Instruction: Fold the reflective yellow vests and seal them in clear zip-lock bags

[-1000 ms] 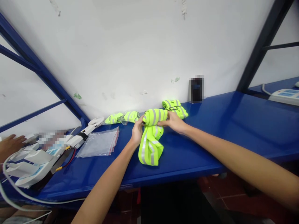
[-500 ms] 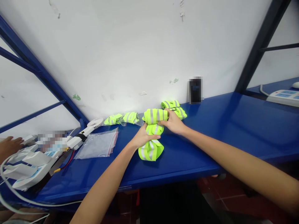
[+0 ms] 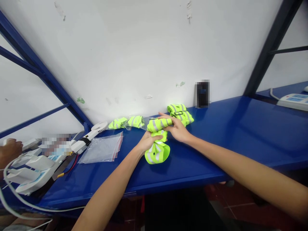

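A neon-yellow reflective strap [image 3: 157, 153] with silver stripes is bunched between my hands, just above the blue table [image 3: 204, 144]. My left hand [image 3: 147, 141] is closed around its middle, the thumb lying across the front. Wrapped over its upper roll is my right hand [image 3: 177, 128], fingers behind and thumb below. The lower end hangs as an open loop. Close behind my right hand lies another rolled reflective strap [image 3: 181, 114] with a dark buckle. Two bagged reflective bundles [image 3: 136, 121] rest against the wall, left of my hands.
Clear zip bags [image 3: 102, 149] lie left of my arm, beside a white handheld fan [image 3: 99, 127]. A white device [image 3: 36, 173] with cables stands at far left, near another person's hand [image 3: 11, 152]. A dark pixelated object [image 3: 202, 93] leans on the wall.
My right hand's fingers have stretched over the top of the upper roll, which has tipped and sits slightly lower. The lower loop has opened wider. The other person's hand has shifted at the left.
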Demonstrator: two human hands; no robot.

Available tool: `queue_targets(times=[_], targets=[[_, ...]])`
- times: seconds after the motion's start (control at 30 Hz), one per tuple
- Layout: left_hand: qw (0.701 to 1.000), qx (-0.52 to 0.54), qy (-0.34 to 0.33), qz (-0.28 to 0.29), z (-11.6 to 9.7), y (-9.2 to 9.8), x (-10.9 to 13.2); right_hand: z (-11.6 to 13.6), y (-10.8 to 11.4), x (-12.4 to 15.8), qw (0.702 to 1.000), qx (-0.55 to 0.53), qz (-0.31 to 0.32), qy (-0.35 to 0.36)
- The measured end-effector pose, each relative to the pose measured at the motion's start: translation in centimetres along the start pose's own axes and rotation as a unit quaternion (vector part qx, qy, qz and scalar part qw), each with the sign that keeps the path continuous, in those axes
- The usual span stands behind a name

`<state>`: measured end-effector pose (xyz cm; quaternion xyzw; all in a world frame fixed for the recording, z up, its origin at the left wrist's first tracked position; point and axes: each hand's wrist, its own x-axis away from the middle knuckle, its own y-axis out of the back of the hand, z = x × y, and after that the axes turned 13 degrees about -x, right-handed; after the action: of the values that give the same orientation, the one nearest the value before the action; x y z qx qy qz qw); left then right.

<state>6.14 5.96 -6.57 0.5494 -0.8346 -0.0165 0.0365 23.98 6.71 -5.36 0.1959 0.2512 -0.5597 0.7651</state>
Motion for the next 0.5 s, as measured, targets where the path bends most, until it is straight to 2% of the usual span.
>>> queue_targets(times=[0.1,0.2,0.27,0.43,0.5], targets=[[1.000,0.012,0.003,-0.025,-0.13,-0.08,0.06,0.33,0.11,0.34,0.997,0.016,0.075,0.023],[0.999,0.023,0.004,-0.025,-0.14,0.11,0.01,0.63,0.44,0.53,0.988,0.052,0.138,0.041],[0.999,0.028,-0.002,-0.019,-0.06,0.22,-0.06,0.67,0.59,0.57,0.984,0.072,0.152,0.053],[1.000,0.026,-0.006,-0.012,0.34,0.40,-0.29,0.22,0.58,0.56,0.979,0.117,0.136,0.094],[0.999,0.033,-0.010,-0.019,0.60,0.52,-0.41,0.20,0.59,0.60,0.971,0.146,0.156,0.107]])
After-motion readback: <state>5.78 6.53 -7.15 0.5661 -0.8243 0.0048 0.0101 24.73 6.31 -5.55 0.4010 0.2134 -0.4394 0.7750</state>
